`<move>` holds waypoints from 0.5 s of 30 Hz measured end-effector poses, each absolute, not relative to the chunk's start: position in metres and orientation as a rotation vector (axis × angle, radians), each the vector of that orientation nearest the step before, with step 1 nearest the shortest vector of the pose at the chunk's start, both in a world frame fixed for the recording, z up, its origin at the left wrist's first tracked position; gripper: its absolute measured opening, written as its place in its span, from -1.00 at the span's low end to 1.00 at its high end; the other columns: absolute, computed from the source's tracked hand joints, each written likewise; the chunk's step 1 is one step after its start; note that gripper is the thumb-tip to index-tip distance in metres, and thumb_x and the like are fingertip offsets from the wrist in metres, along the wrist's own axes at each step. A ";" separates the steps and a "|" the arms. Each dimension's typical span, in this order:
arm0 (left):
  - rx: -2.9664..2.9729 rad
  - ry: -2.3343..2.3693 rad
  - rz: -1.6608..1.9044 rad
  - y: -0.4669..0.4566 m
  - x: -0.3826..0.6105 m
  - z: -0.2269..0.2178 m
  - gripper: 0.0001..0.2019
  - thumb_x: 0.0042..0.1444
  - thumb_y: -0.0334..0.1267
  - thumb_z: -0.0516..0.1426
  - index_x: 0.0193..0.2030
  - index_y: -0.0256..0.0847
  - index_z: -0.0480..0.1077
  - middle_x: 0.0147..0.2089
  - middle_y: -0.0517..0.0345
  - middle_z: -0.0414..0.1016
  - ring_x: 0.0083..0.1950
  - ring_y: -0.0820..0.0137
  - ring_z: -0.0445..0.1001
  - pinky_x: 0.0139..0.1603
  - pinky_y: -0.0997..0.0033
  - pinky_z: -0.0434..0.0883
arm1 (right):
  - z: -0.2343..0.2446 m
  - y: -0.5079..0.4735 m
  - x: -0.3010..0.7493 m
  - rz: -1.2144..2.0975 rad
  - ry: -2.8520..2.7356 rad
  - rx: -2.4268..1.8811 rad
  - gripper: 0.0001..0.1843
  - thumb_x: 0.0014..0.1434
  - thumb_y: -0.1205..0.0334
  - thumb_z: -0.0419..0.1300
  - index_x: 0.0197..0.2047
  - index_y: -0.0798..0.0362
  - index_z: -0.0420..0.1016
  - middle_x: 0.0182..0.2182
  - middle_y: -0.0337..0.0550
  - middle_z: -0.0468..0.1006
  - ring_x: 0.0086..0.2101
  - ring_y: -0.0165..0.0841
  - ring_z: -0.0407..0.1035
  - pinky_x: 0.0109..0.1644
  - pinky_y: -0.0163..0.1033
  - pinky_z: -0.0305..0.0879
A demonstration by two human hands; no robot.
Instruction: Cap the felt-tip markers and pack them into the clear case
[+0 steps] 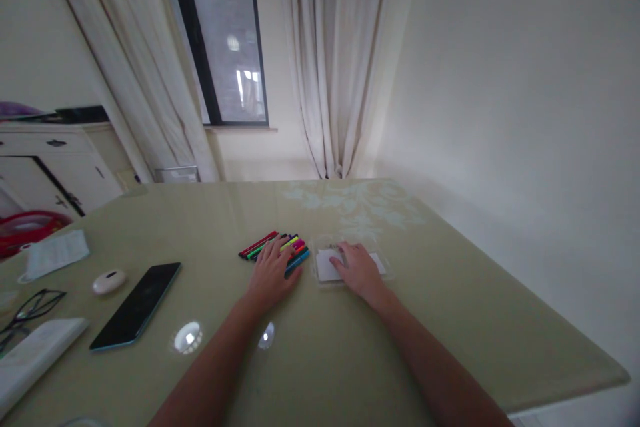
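Clear plastic forms a shallow, see-through case [330, 285] lying flat on the bench [320, 353], with white paper [326, 268] showing in it; we use this case as our landmark. Just to the left of the case lies a row of coloured markers [299, 255], side by side. Their long axes slant: the left ends sit closer to us, the right ends farther away. A red marker [259, 244] lies on the side away from the case, and a blue marker [297, 263] on the side nearest it.

Two bare hands reach forward. The left hand [273, 267], left of the case, lies palm down across the markers, its fingers partly spread and roughly crossing the row; we judge it the nearer hand for handling them. We cannot tell whether it grips any marker or only rests there. The right hand [360, 267] is over the case itself, fingers loosely spread and thumb reaching left across the white paper; we cannot tell whether it has hold of anything.

The gap between markers and case is narrow, so any move between them, we think, would be short and sideways. Well left of the case lies a dark phone [137, 307].
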State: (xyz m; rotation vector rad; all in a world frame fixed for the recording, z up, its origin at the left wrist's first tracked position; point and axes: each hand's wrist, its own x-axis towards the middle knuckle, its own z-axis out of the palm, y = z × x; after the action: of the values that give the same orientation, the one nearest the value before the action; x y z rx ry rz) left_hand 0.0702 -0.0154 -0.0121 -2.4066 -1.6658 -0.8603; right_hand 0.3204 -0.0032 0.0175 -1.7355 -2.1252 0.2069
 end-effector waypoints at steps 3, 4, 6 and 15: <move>-2.429 -1.672 -0.877 -0.017 0.067 -0.010 -0.82 0.21 -0.16 0.20 -0.07 -0.11 0.47 0.27 -0.07 0.39 0.38 0.02 0.27 0.38 -0.10 0.28 | 0.018 0.001 0.321 0.208 -2.141 -1.708 -0.68 0.36 0.11 0.19 0.08 0.04 0.59 -0.08 0.05 0.66 0.00 -0.10 0.47 0.05 -0.12 0.33; -2.443 -1.664 -0.875 -0.017 0.067 -0.010 -0.86 0.22 -0.17 0.19 -0.12 -0.11 0.47 0.24 -0.06 0.40 0.34 0.03 0.30 0.35 -0.09 0.31 | 0.019 0.002 0.321 0.212 -2.144 -1.707 -0.70 0.36 0.12 0.19 0.06 0.04 0.60 -0.09 0.04 0.66 0.00 -0.10 0.47 0.05 -0.13 0.33; -2.464 -1.643 -0.865 -0.017 0.068 -0.011 -0.89 0.24 -0.17 0.18 -0.16 -0.12 0.46 0.19 -0.06 0.43 0.29 0.05 0.33 0.32 -0.08 0.33 | 0.020 0.002 0.320 0.227 -2.143 -1.713 -0.71 0.37 0.13 0.18 0.05 0.04 0.61 -0.09 0.02 0.67 -0.01 -0.12 0.48 0.04 -0.14 0.33; -2.426 -1.628 -0.978 -0.018 0.070 0.005 -0.91 0.26 -0.20 0.15 -0.27 -0.09 0.43 0.10 0.01 0.52 0.23 0.11 0.37 0.31 -0.01 0.33 | 0.018 -0.003 0.320 0.239 -2.117 -1.637 -0.71 0.35 0.14 0.19 0.04 0.05 0.62 -0.04 0.04 0.67 0.04 -0.07 0.44 0.14 -0.06 0.31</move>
State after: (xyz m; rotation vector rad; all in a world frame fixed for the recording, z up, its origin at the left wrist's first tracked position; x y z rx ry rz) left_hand 0.0699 -0.0179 0.0054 -2.4258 -1.6277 -0.9777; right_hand 0.3201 -0.0026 0.0182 -1.6371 -2.1166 0.2390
